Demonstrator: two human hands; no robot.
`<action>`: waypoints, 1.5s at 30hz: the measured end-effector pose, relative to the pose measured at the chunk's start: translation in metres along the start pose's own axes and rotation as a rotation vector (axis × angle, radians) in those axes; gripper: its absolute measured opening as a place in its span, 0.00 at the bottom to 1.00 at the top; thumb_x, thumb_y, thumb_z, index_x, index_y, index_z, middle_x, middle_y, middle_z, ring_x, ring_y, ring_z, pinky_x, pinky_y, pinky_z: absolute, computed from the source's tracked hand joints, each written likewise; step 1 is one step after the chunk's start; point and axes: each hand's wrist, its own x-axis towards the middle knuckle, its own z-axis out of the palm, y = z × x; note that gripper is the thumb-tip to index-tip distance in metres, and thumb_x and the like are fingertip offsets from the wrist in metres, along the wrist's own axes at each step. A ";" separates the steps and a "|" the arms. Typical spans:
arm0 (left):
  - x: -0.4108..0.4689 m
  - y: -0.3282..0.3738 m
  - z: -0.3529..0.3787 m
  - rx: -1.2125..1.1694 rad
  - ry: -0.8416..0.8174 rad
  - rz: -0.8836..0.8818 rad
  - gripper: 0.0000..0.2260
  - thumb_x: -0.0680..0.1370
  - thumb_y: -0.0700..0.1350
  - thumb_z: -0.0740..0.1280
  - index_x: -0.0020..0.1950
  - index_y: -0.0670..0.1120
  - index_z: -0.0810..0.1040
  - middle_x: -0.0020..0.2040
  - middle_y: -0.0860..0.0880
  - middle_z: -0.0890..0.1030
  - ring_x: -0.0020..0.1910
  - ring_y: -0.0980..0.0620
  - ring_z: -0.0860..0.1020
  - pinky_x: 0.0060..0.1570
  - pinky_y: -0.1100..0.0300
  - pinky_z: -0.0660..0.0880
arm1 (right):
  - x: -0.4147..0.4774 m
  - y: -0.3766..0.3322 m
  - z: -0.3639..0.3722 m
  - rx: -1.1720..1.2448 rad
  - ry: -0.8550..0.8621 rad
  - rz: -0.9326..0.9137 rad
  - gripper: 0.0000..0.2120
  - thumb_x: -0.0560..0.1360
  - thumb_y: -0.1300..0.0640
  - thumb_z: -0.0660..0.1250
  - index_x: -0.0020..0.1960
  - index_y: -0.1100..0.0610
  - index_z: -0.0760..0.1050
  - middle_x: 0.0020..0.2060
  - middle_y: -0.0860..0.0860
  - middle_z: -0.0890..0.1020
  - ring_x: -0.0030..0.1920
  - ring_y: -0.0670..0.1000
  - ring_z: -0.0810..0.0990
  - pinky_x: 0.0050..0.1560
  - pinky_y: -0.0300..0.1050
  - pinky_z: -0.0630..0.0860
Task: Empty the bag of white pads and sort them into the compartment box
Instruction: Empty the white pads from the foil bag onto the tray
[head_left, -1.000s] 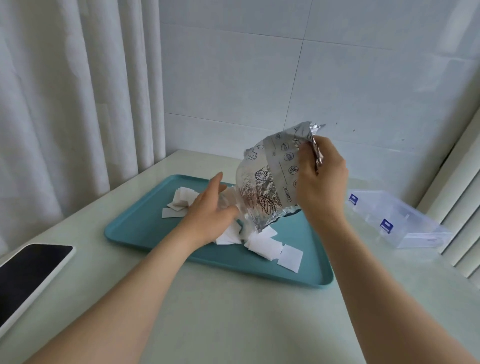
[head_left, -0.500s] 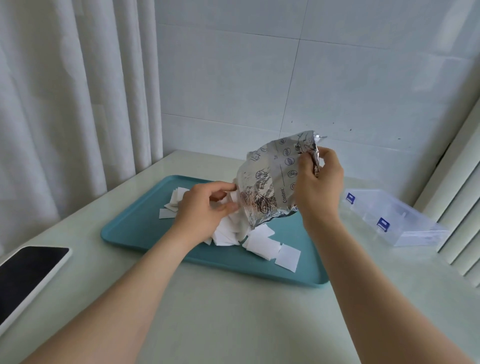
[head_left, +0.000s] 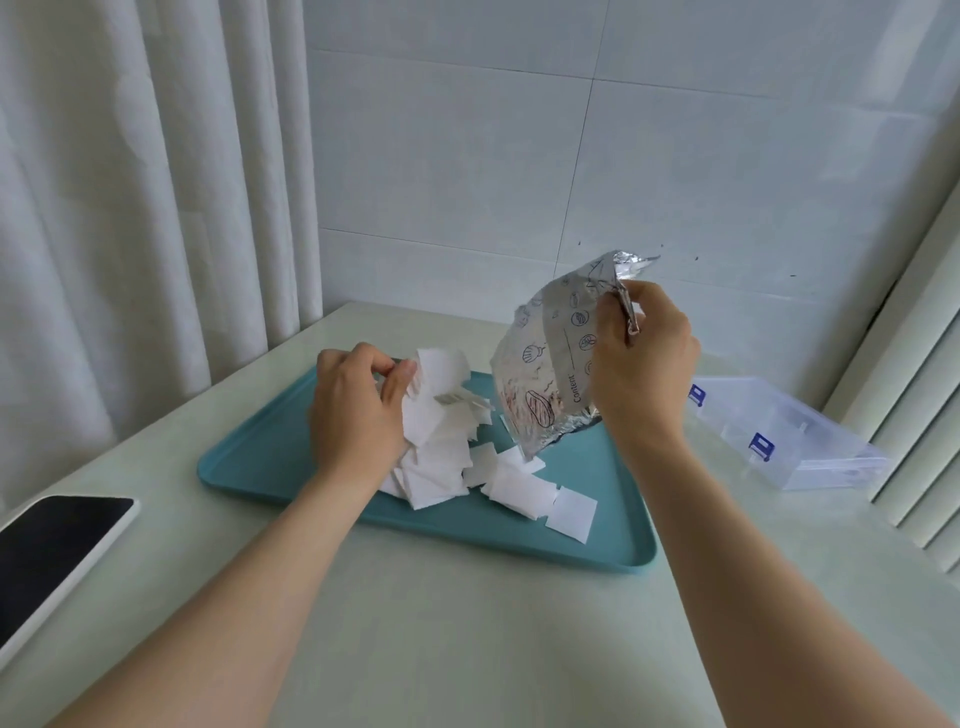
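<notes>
closest to me is the pale worktop (head_left: 441, 649), with my two forearms reaching out over it. well out to the left of my left hand and nearer to me, a phone (head_left: 52, 551) lies flat with its screen dark. past that sits the teal tray (head_left: 597, 561), and both hands are above it, held apart.

a heap of white pads (head_left: 519, 491) lies on the tray below and between the hands, with loose squares spreading toward the tray's near rim under my right wrist. my left hand (head_left: 358, 410) has fingers and thumb curled round a bunch of these pads, raised just above the heap, with some sticking up past my thumb.

to the right of that bunch, apart from it, hangs the silver foil bag (head_left: 540, 384), tilted, its lower end just above the pads. my right hand (head_left: 641, 369) pinches the bag's crumpled upper edge. the bag carries blue line drawings and the word "content" beside a ruled line. the other print is too small to read.

beyond and to the right of my right hand the clear compartment box (head_left: 789, 441) rests on the worktop, two blue latches (head_left: 761, 446) on its front. furthest off are the curtain (head_left: 130, 208) and the tiled wall (head_left: 519, 182).
</notes>
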 end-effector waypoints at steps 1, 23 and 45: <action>0.002 -0.003 -0.001 0.002 0.015 -0.013 0.10 0.81 0.54 0.69 0.48 0.48 0.78 0.51 0.46 0.76 0.47 0.48 0.75 0.49 0.50 0.75 | 0.000 -0.001 0.000 0.005 0.006 -0.024 0.09 0.83 0.55 0.63 0.56 0.55 0.81 0.34 0.47 0.79 0.35 0.51 0.72 0.40 0.45 0.62; 0.001 0.004 -0.008 -0.014 0.028 0.108 0.04 0.80 0.45 0.68 0.48 0.50 0.74 0.53 0.51 0.72 0.49 0.48 0.77 0.55 0.42 0.76 | 0.007 -0.019 -0.004 0.011 -0.029 -0.101 0.10 0.83 0.53 0.66 0.57 0.53 0.85 0.39 0.49 0.84 0.36 0.46 0.69 0.54 0.47 0.73; -0.035 0.038 0.017 0.272 -0.540 0.567 0.21 0.83 0.54 0.53 0.74 0.54 0.72 0.73 0.54 0.75 0.72 0.50 0.71 0.74 0.49 0.63 | 0.021 -0.038 -0.025 -0.272 -0.148 -0.318 0.11 0.82 0.55 0.64 0.57 0.50 0.84 0.46 0.54 0.87 0.44 0.65 0.79 0.52 0.58 0.76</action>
